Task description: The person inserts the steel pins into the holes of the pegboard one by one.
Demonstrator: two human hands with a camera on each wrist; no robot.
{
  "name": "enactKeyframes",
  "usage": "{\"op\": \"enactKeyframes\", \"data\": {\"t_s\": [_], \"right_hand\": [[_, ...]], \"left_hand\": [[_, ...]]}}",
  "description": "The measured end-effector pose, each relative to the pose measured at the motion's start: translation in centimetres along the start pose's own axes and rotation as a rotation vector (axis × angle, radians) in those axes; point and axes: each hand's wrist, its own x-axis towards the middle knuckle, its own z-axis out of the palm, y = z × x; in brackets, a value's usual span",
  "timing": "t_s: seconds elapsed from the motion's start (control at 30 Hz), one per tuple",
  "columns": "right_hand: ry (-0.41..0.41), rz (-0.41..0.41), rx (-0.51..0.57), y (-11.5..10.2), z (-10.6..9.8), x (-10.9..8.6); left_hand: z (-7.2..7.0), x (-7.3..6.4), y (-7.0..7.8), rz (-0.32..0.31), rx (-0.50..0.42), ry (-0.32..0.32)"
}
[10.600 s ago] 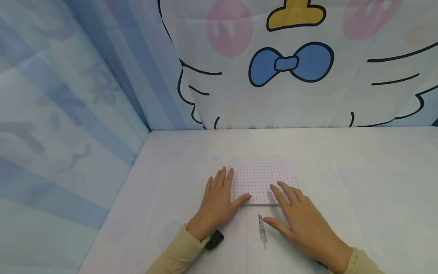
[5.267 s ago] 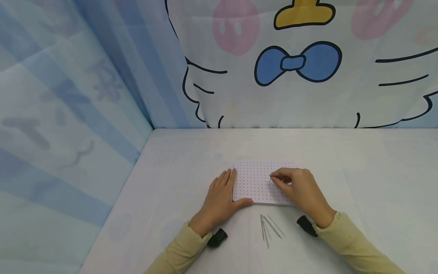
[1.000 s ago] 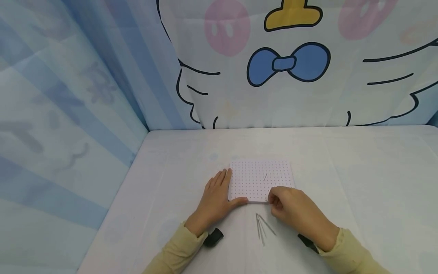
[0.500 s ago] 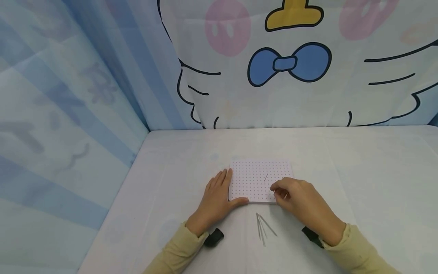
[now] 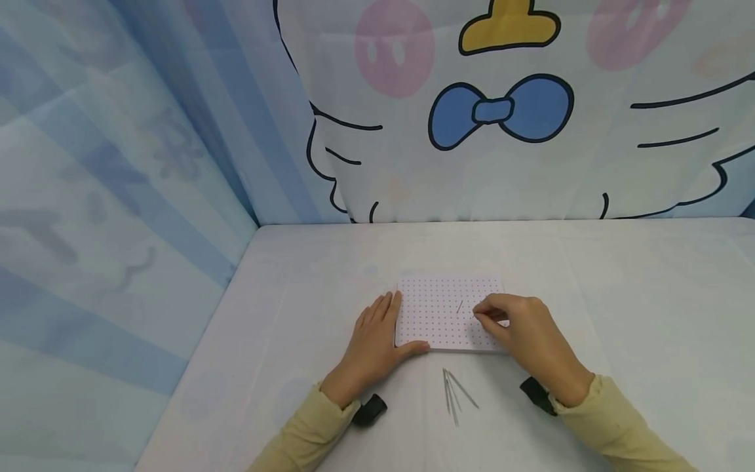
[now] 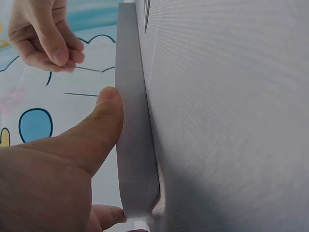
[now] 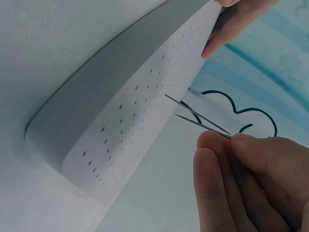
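Note:
On the table lies a white board (image 5: pixel 427 314) with rows of small holes. My left hand (image 5: pixel 371 357) rests against its left side, fingers straight, and the thumb touches its front edge. One thin metal pin (image 5: pixel 459 306) stands in the board, right of its middle. Over the board's right part, my right hand (image 5: pixel 527 334) pinches a second metal pin (image 7: pixel 198 122) between thumb and fingertips, close beside the standing pin. In the right wrist view the held pin's tip points toward the holes; whether it touches the board I cannot tell. Several loose pins (image 5: pixel 463 389) lie in front of the board.
A pale cloth covers the table (image 5: pixel 619 314). Behind it hangs a printed curtain (image 5: pixel 501 170), and another blue-and-white curtain (image 5: pixel 118 229) runs along the left. Dark wrist cameras show at the left wrist (image 5: pixel 369 411) and the right wrist (image 5: pixel 538 395).
Ten seconds ago all visible pins lay bundled on the table. One now stands in the board. Over the last second my right hand has moved from the front edge back over the board; the left stayed.

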Motion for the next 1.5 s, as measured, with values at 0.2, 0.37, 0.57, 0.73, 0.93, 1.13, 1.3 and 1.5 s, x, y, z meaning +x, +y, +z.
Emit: {"op": "enactKeyframes", "data": {"t_s": [0.2,0.37,0.57,0.73,0.93,1.13,1.3,1.5], "right_hand": [[0.013,0.011,0.022,0.4,0.4,0.4],[0.009,0.036,0.038,0.9,0.9,0.5],[0.007,0.037,0.048,1.3,1.4,0.8],[0.003,0.039,0.051,1.4,1.6,0.9],[-0.020,0.063,0.066,1.5,1.8,1.0],[-0.031,0.075,0.068,1.6,2.1,1.3],[-0.036,0.085,0.043,1.6,2.3,1.4],[-0.058,0.096,0.014,1.4,2.2,1.4]], "left_hand": [[0.1,0.1,-0.1,0.001,0.003,0.005],[0.2,0.0,-0.1,0.005,0.007,-0.001],[0.1,0.0,-0.1,0.002,0.021,0.004],[0.1,0.1,0.0,-0.004,0.021,-0.001],[0.1,0.1,0.0,-0.002,0.021,0.001],[0.1,0.0,0.0,0.004,0.021,0.007],[0.1,0.0,0.0,0.007,0.014,0.006],[0.0,0.0,0.0,0.012,0.012,0.008]]}}
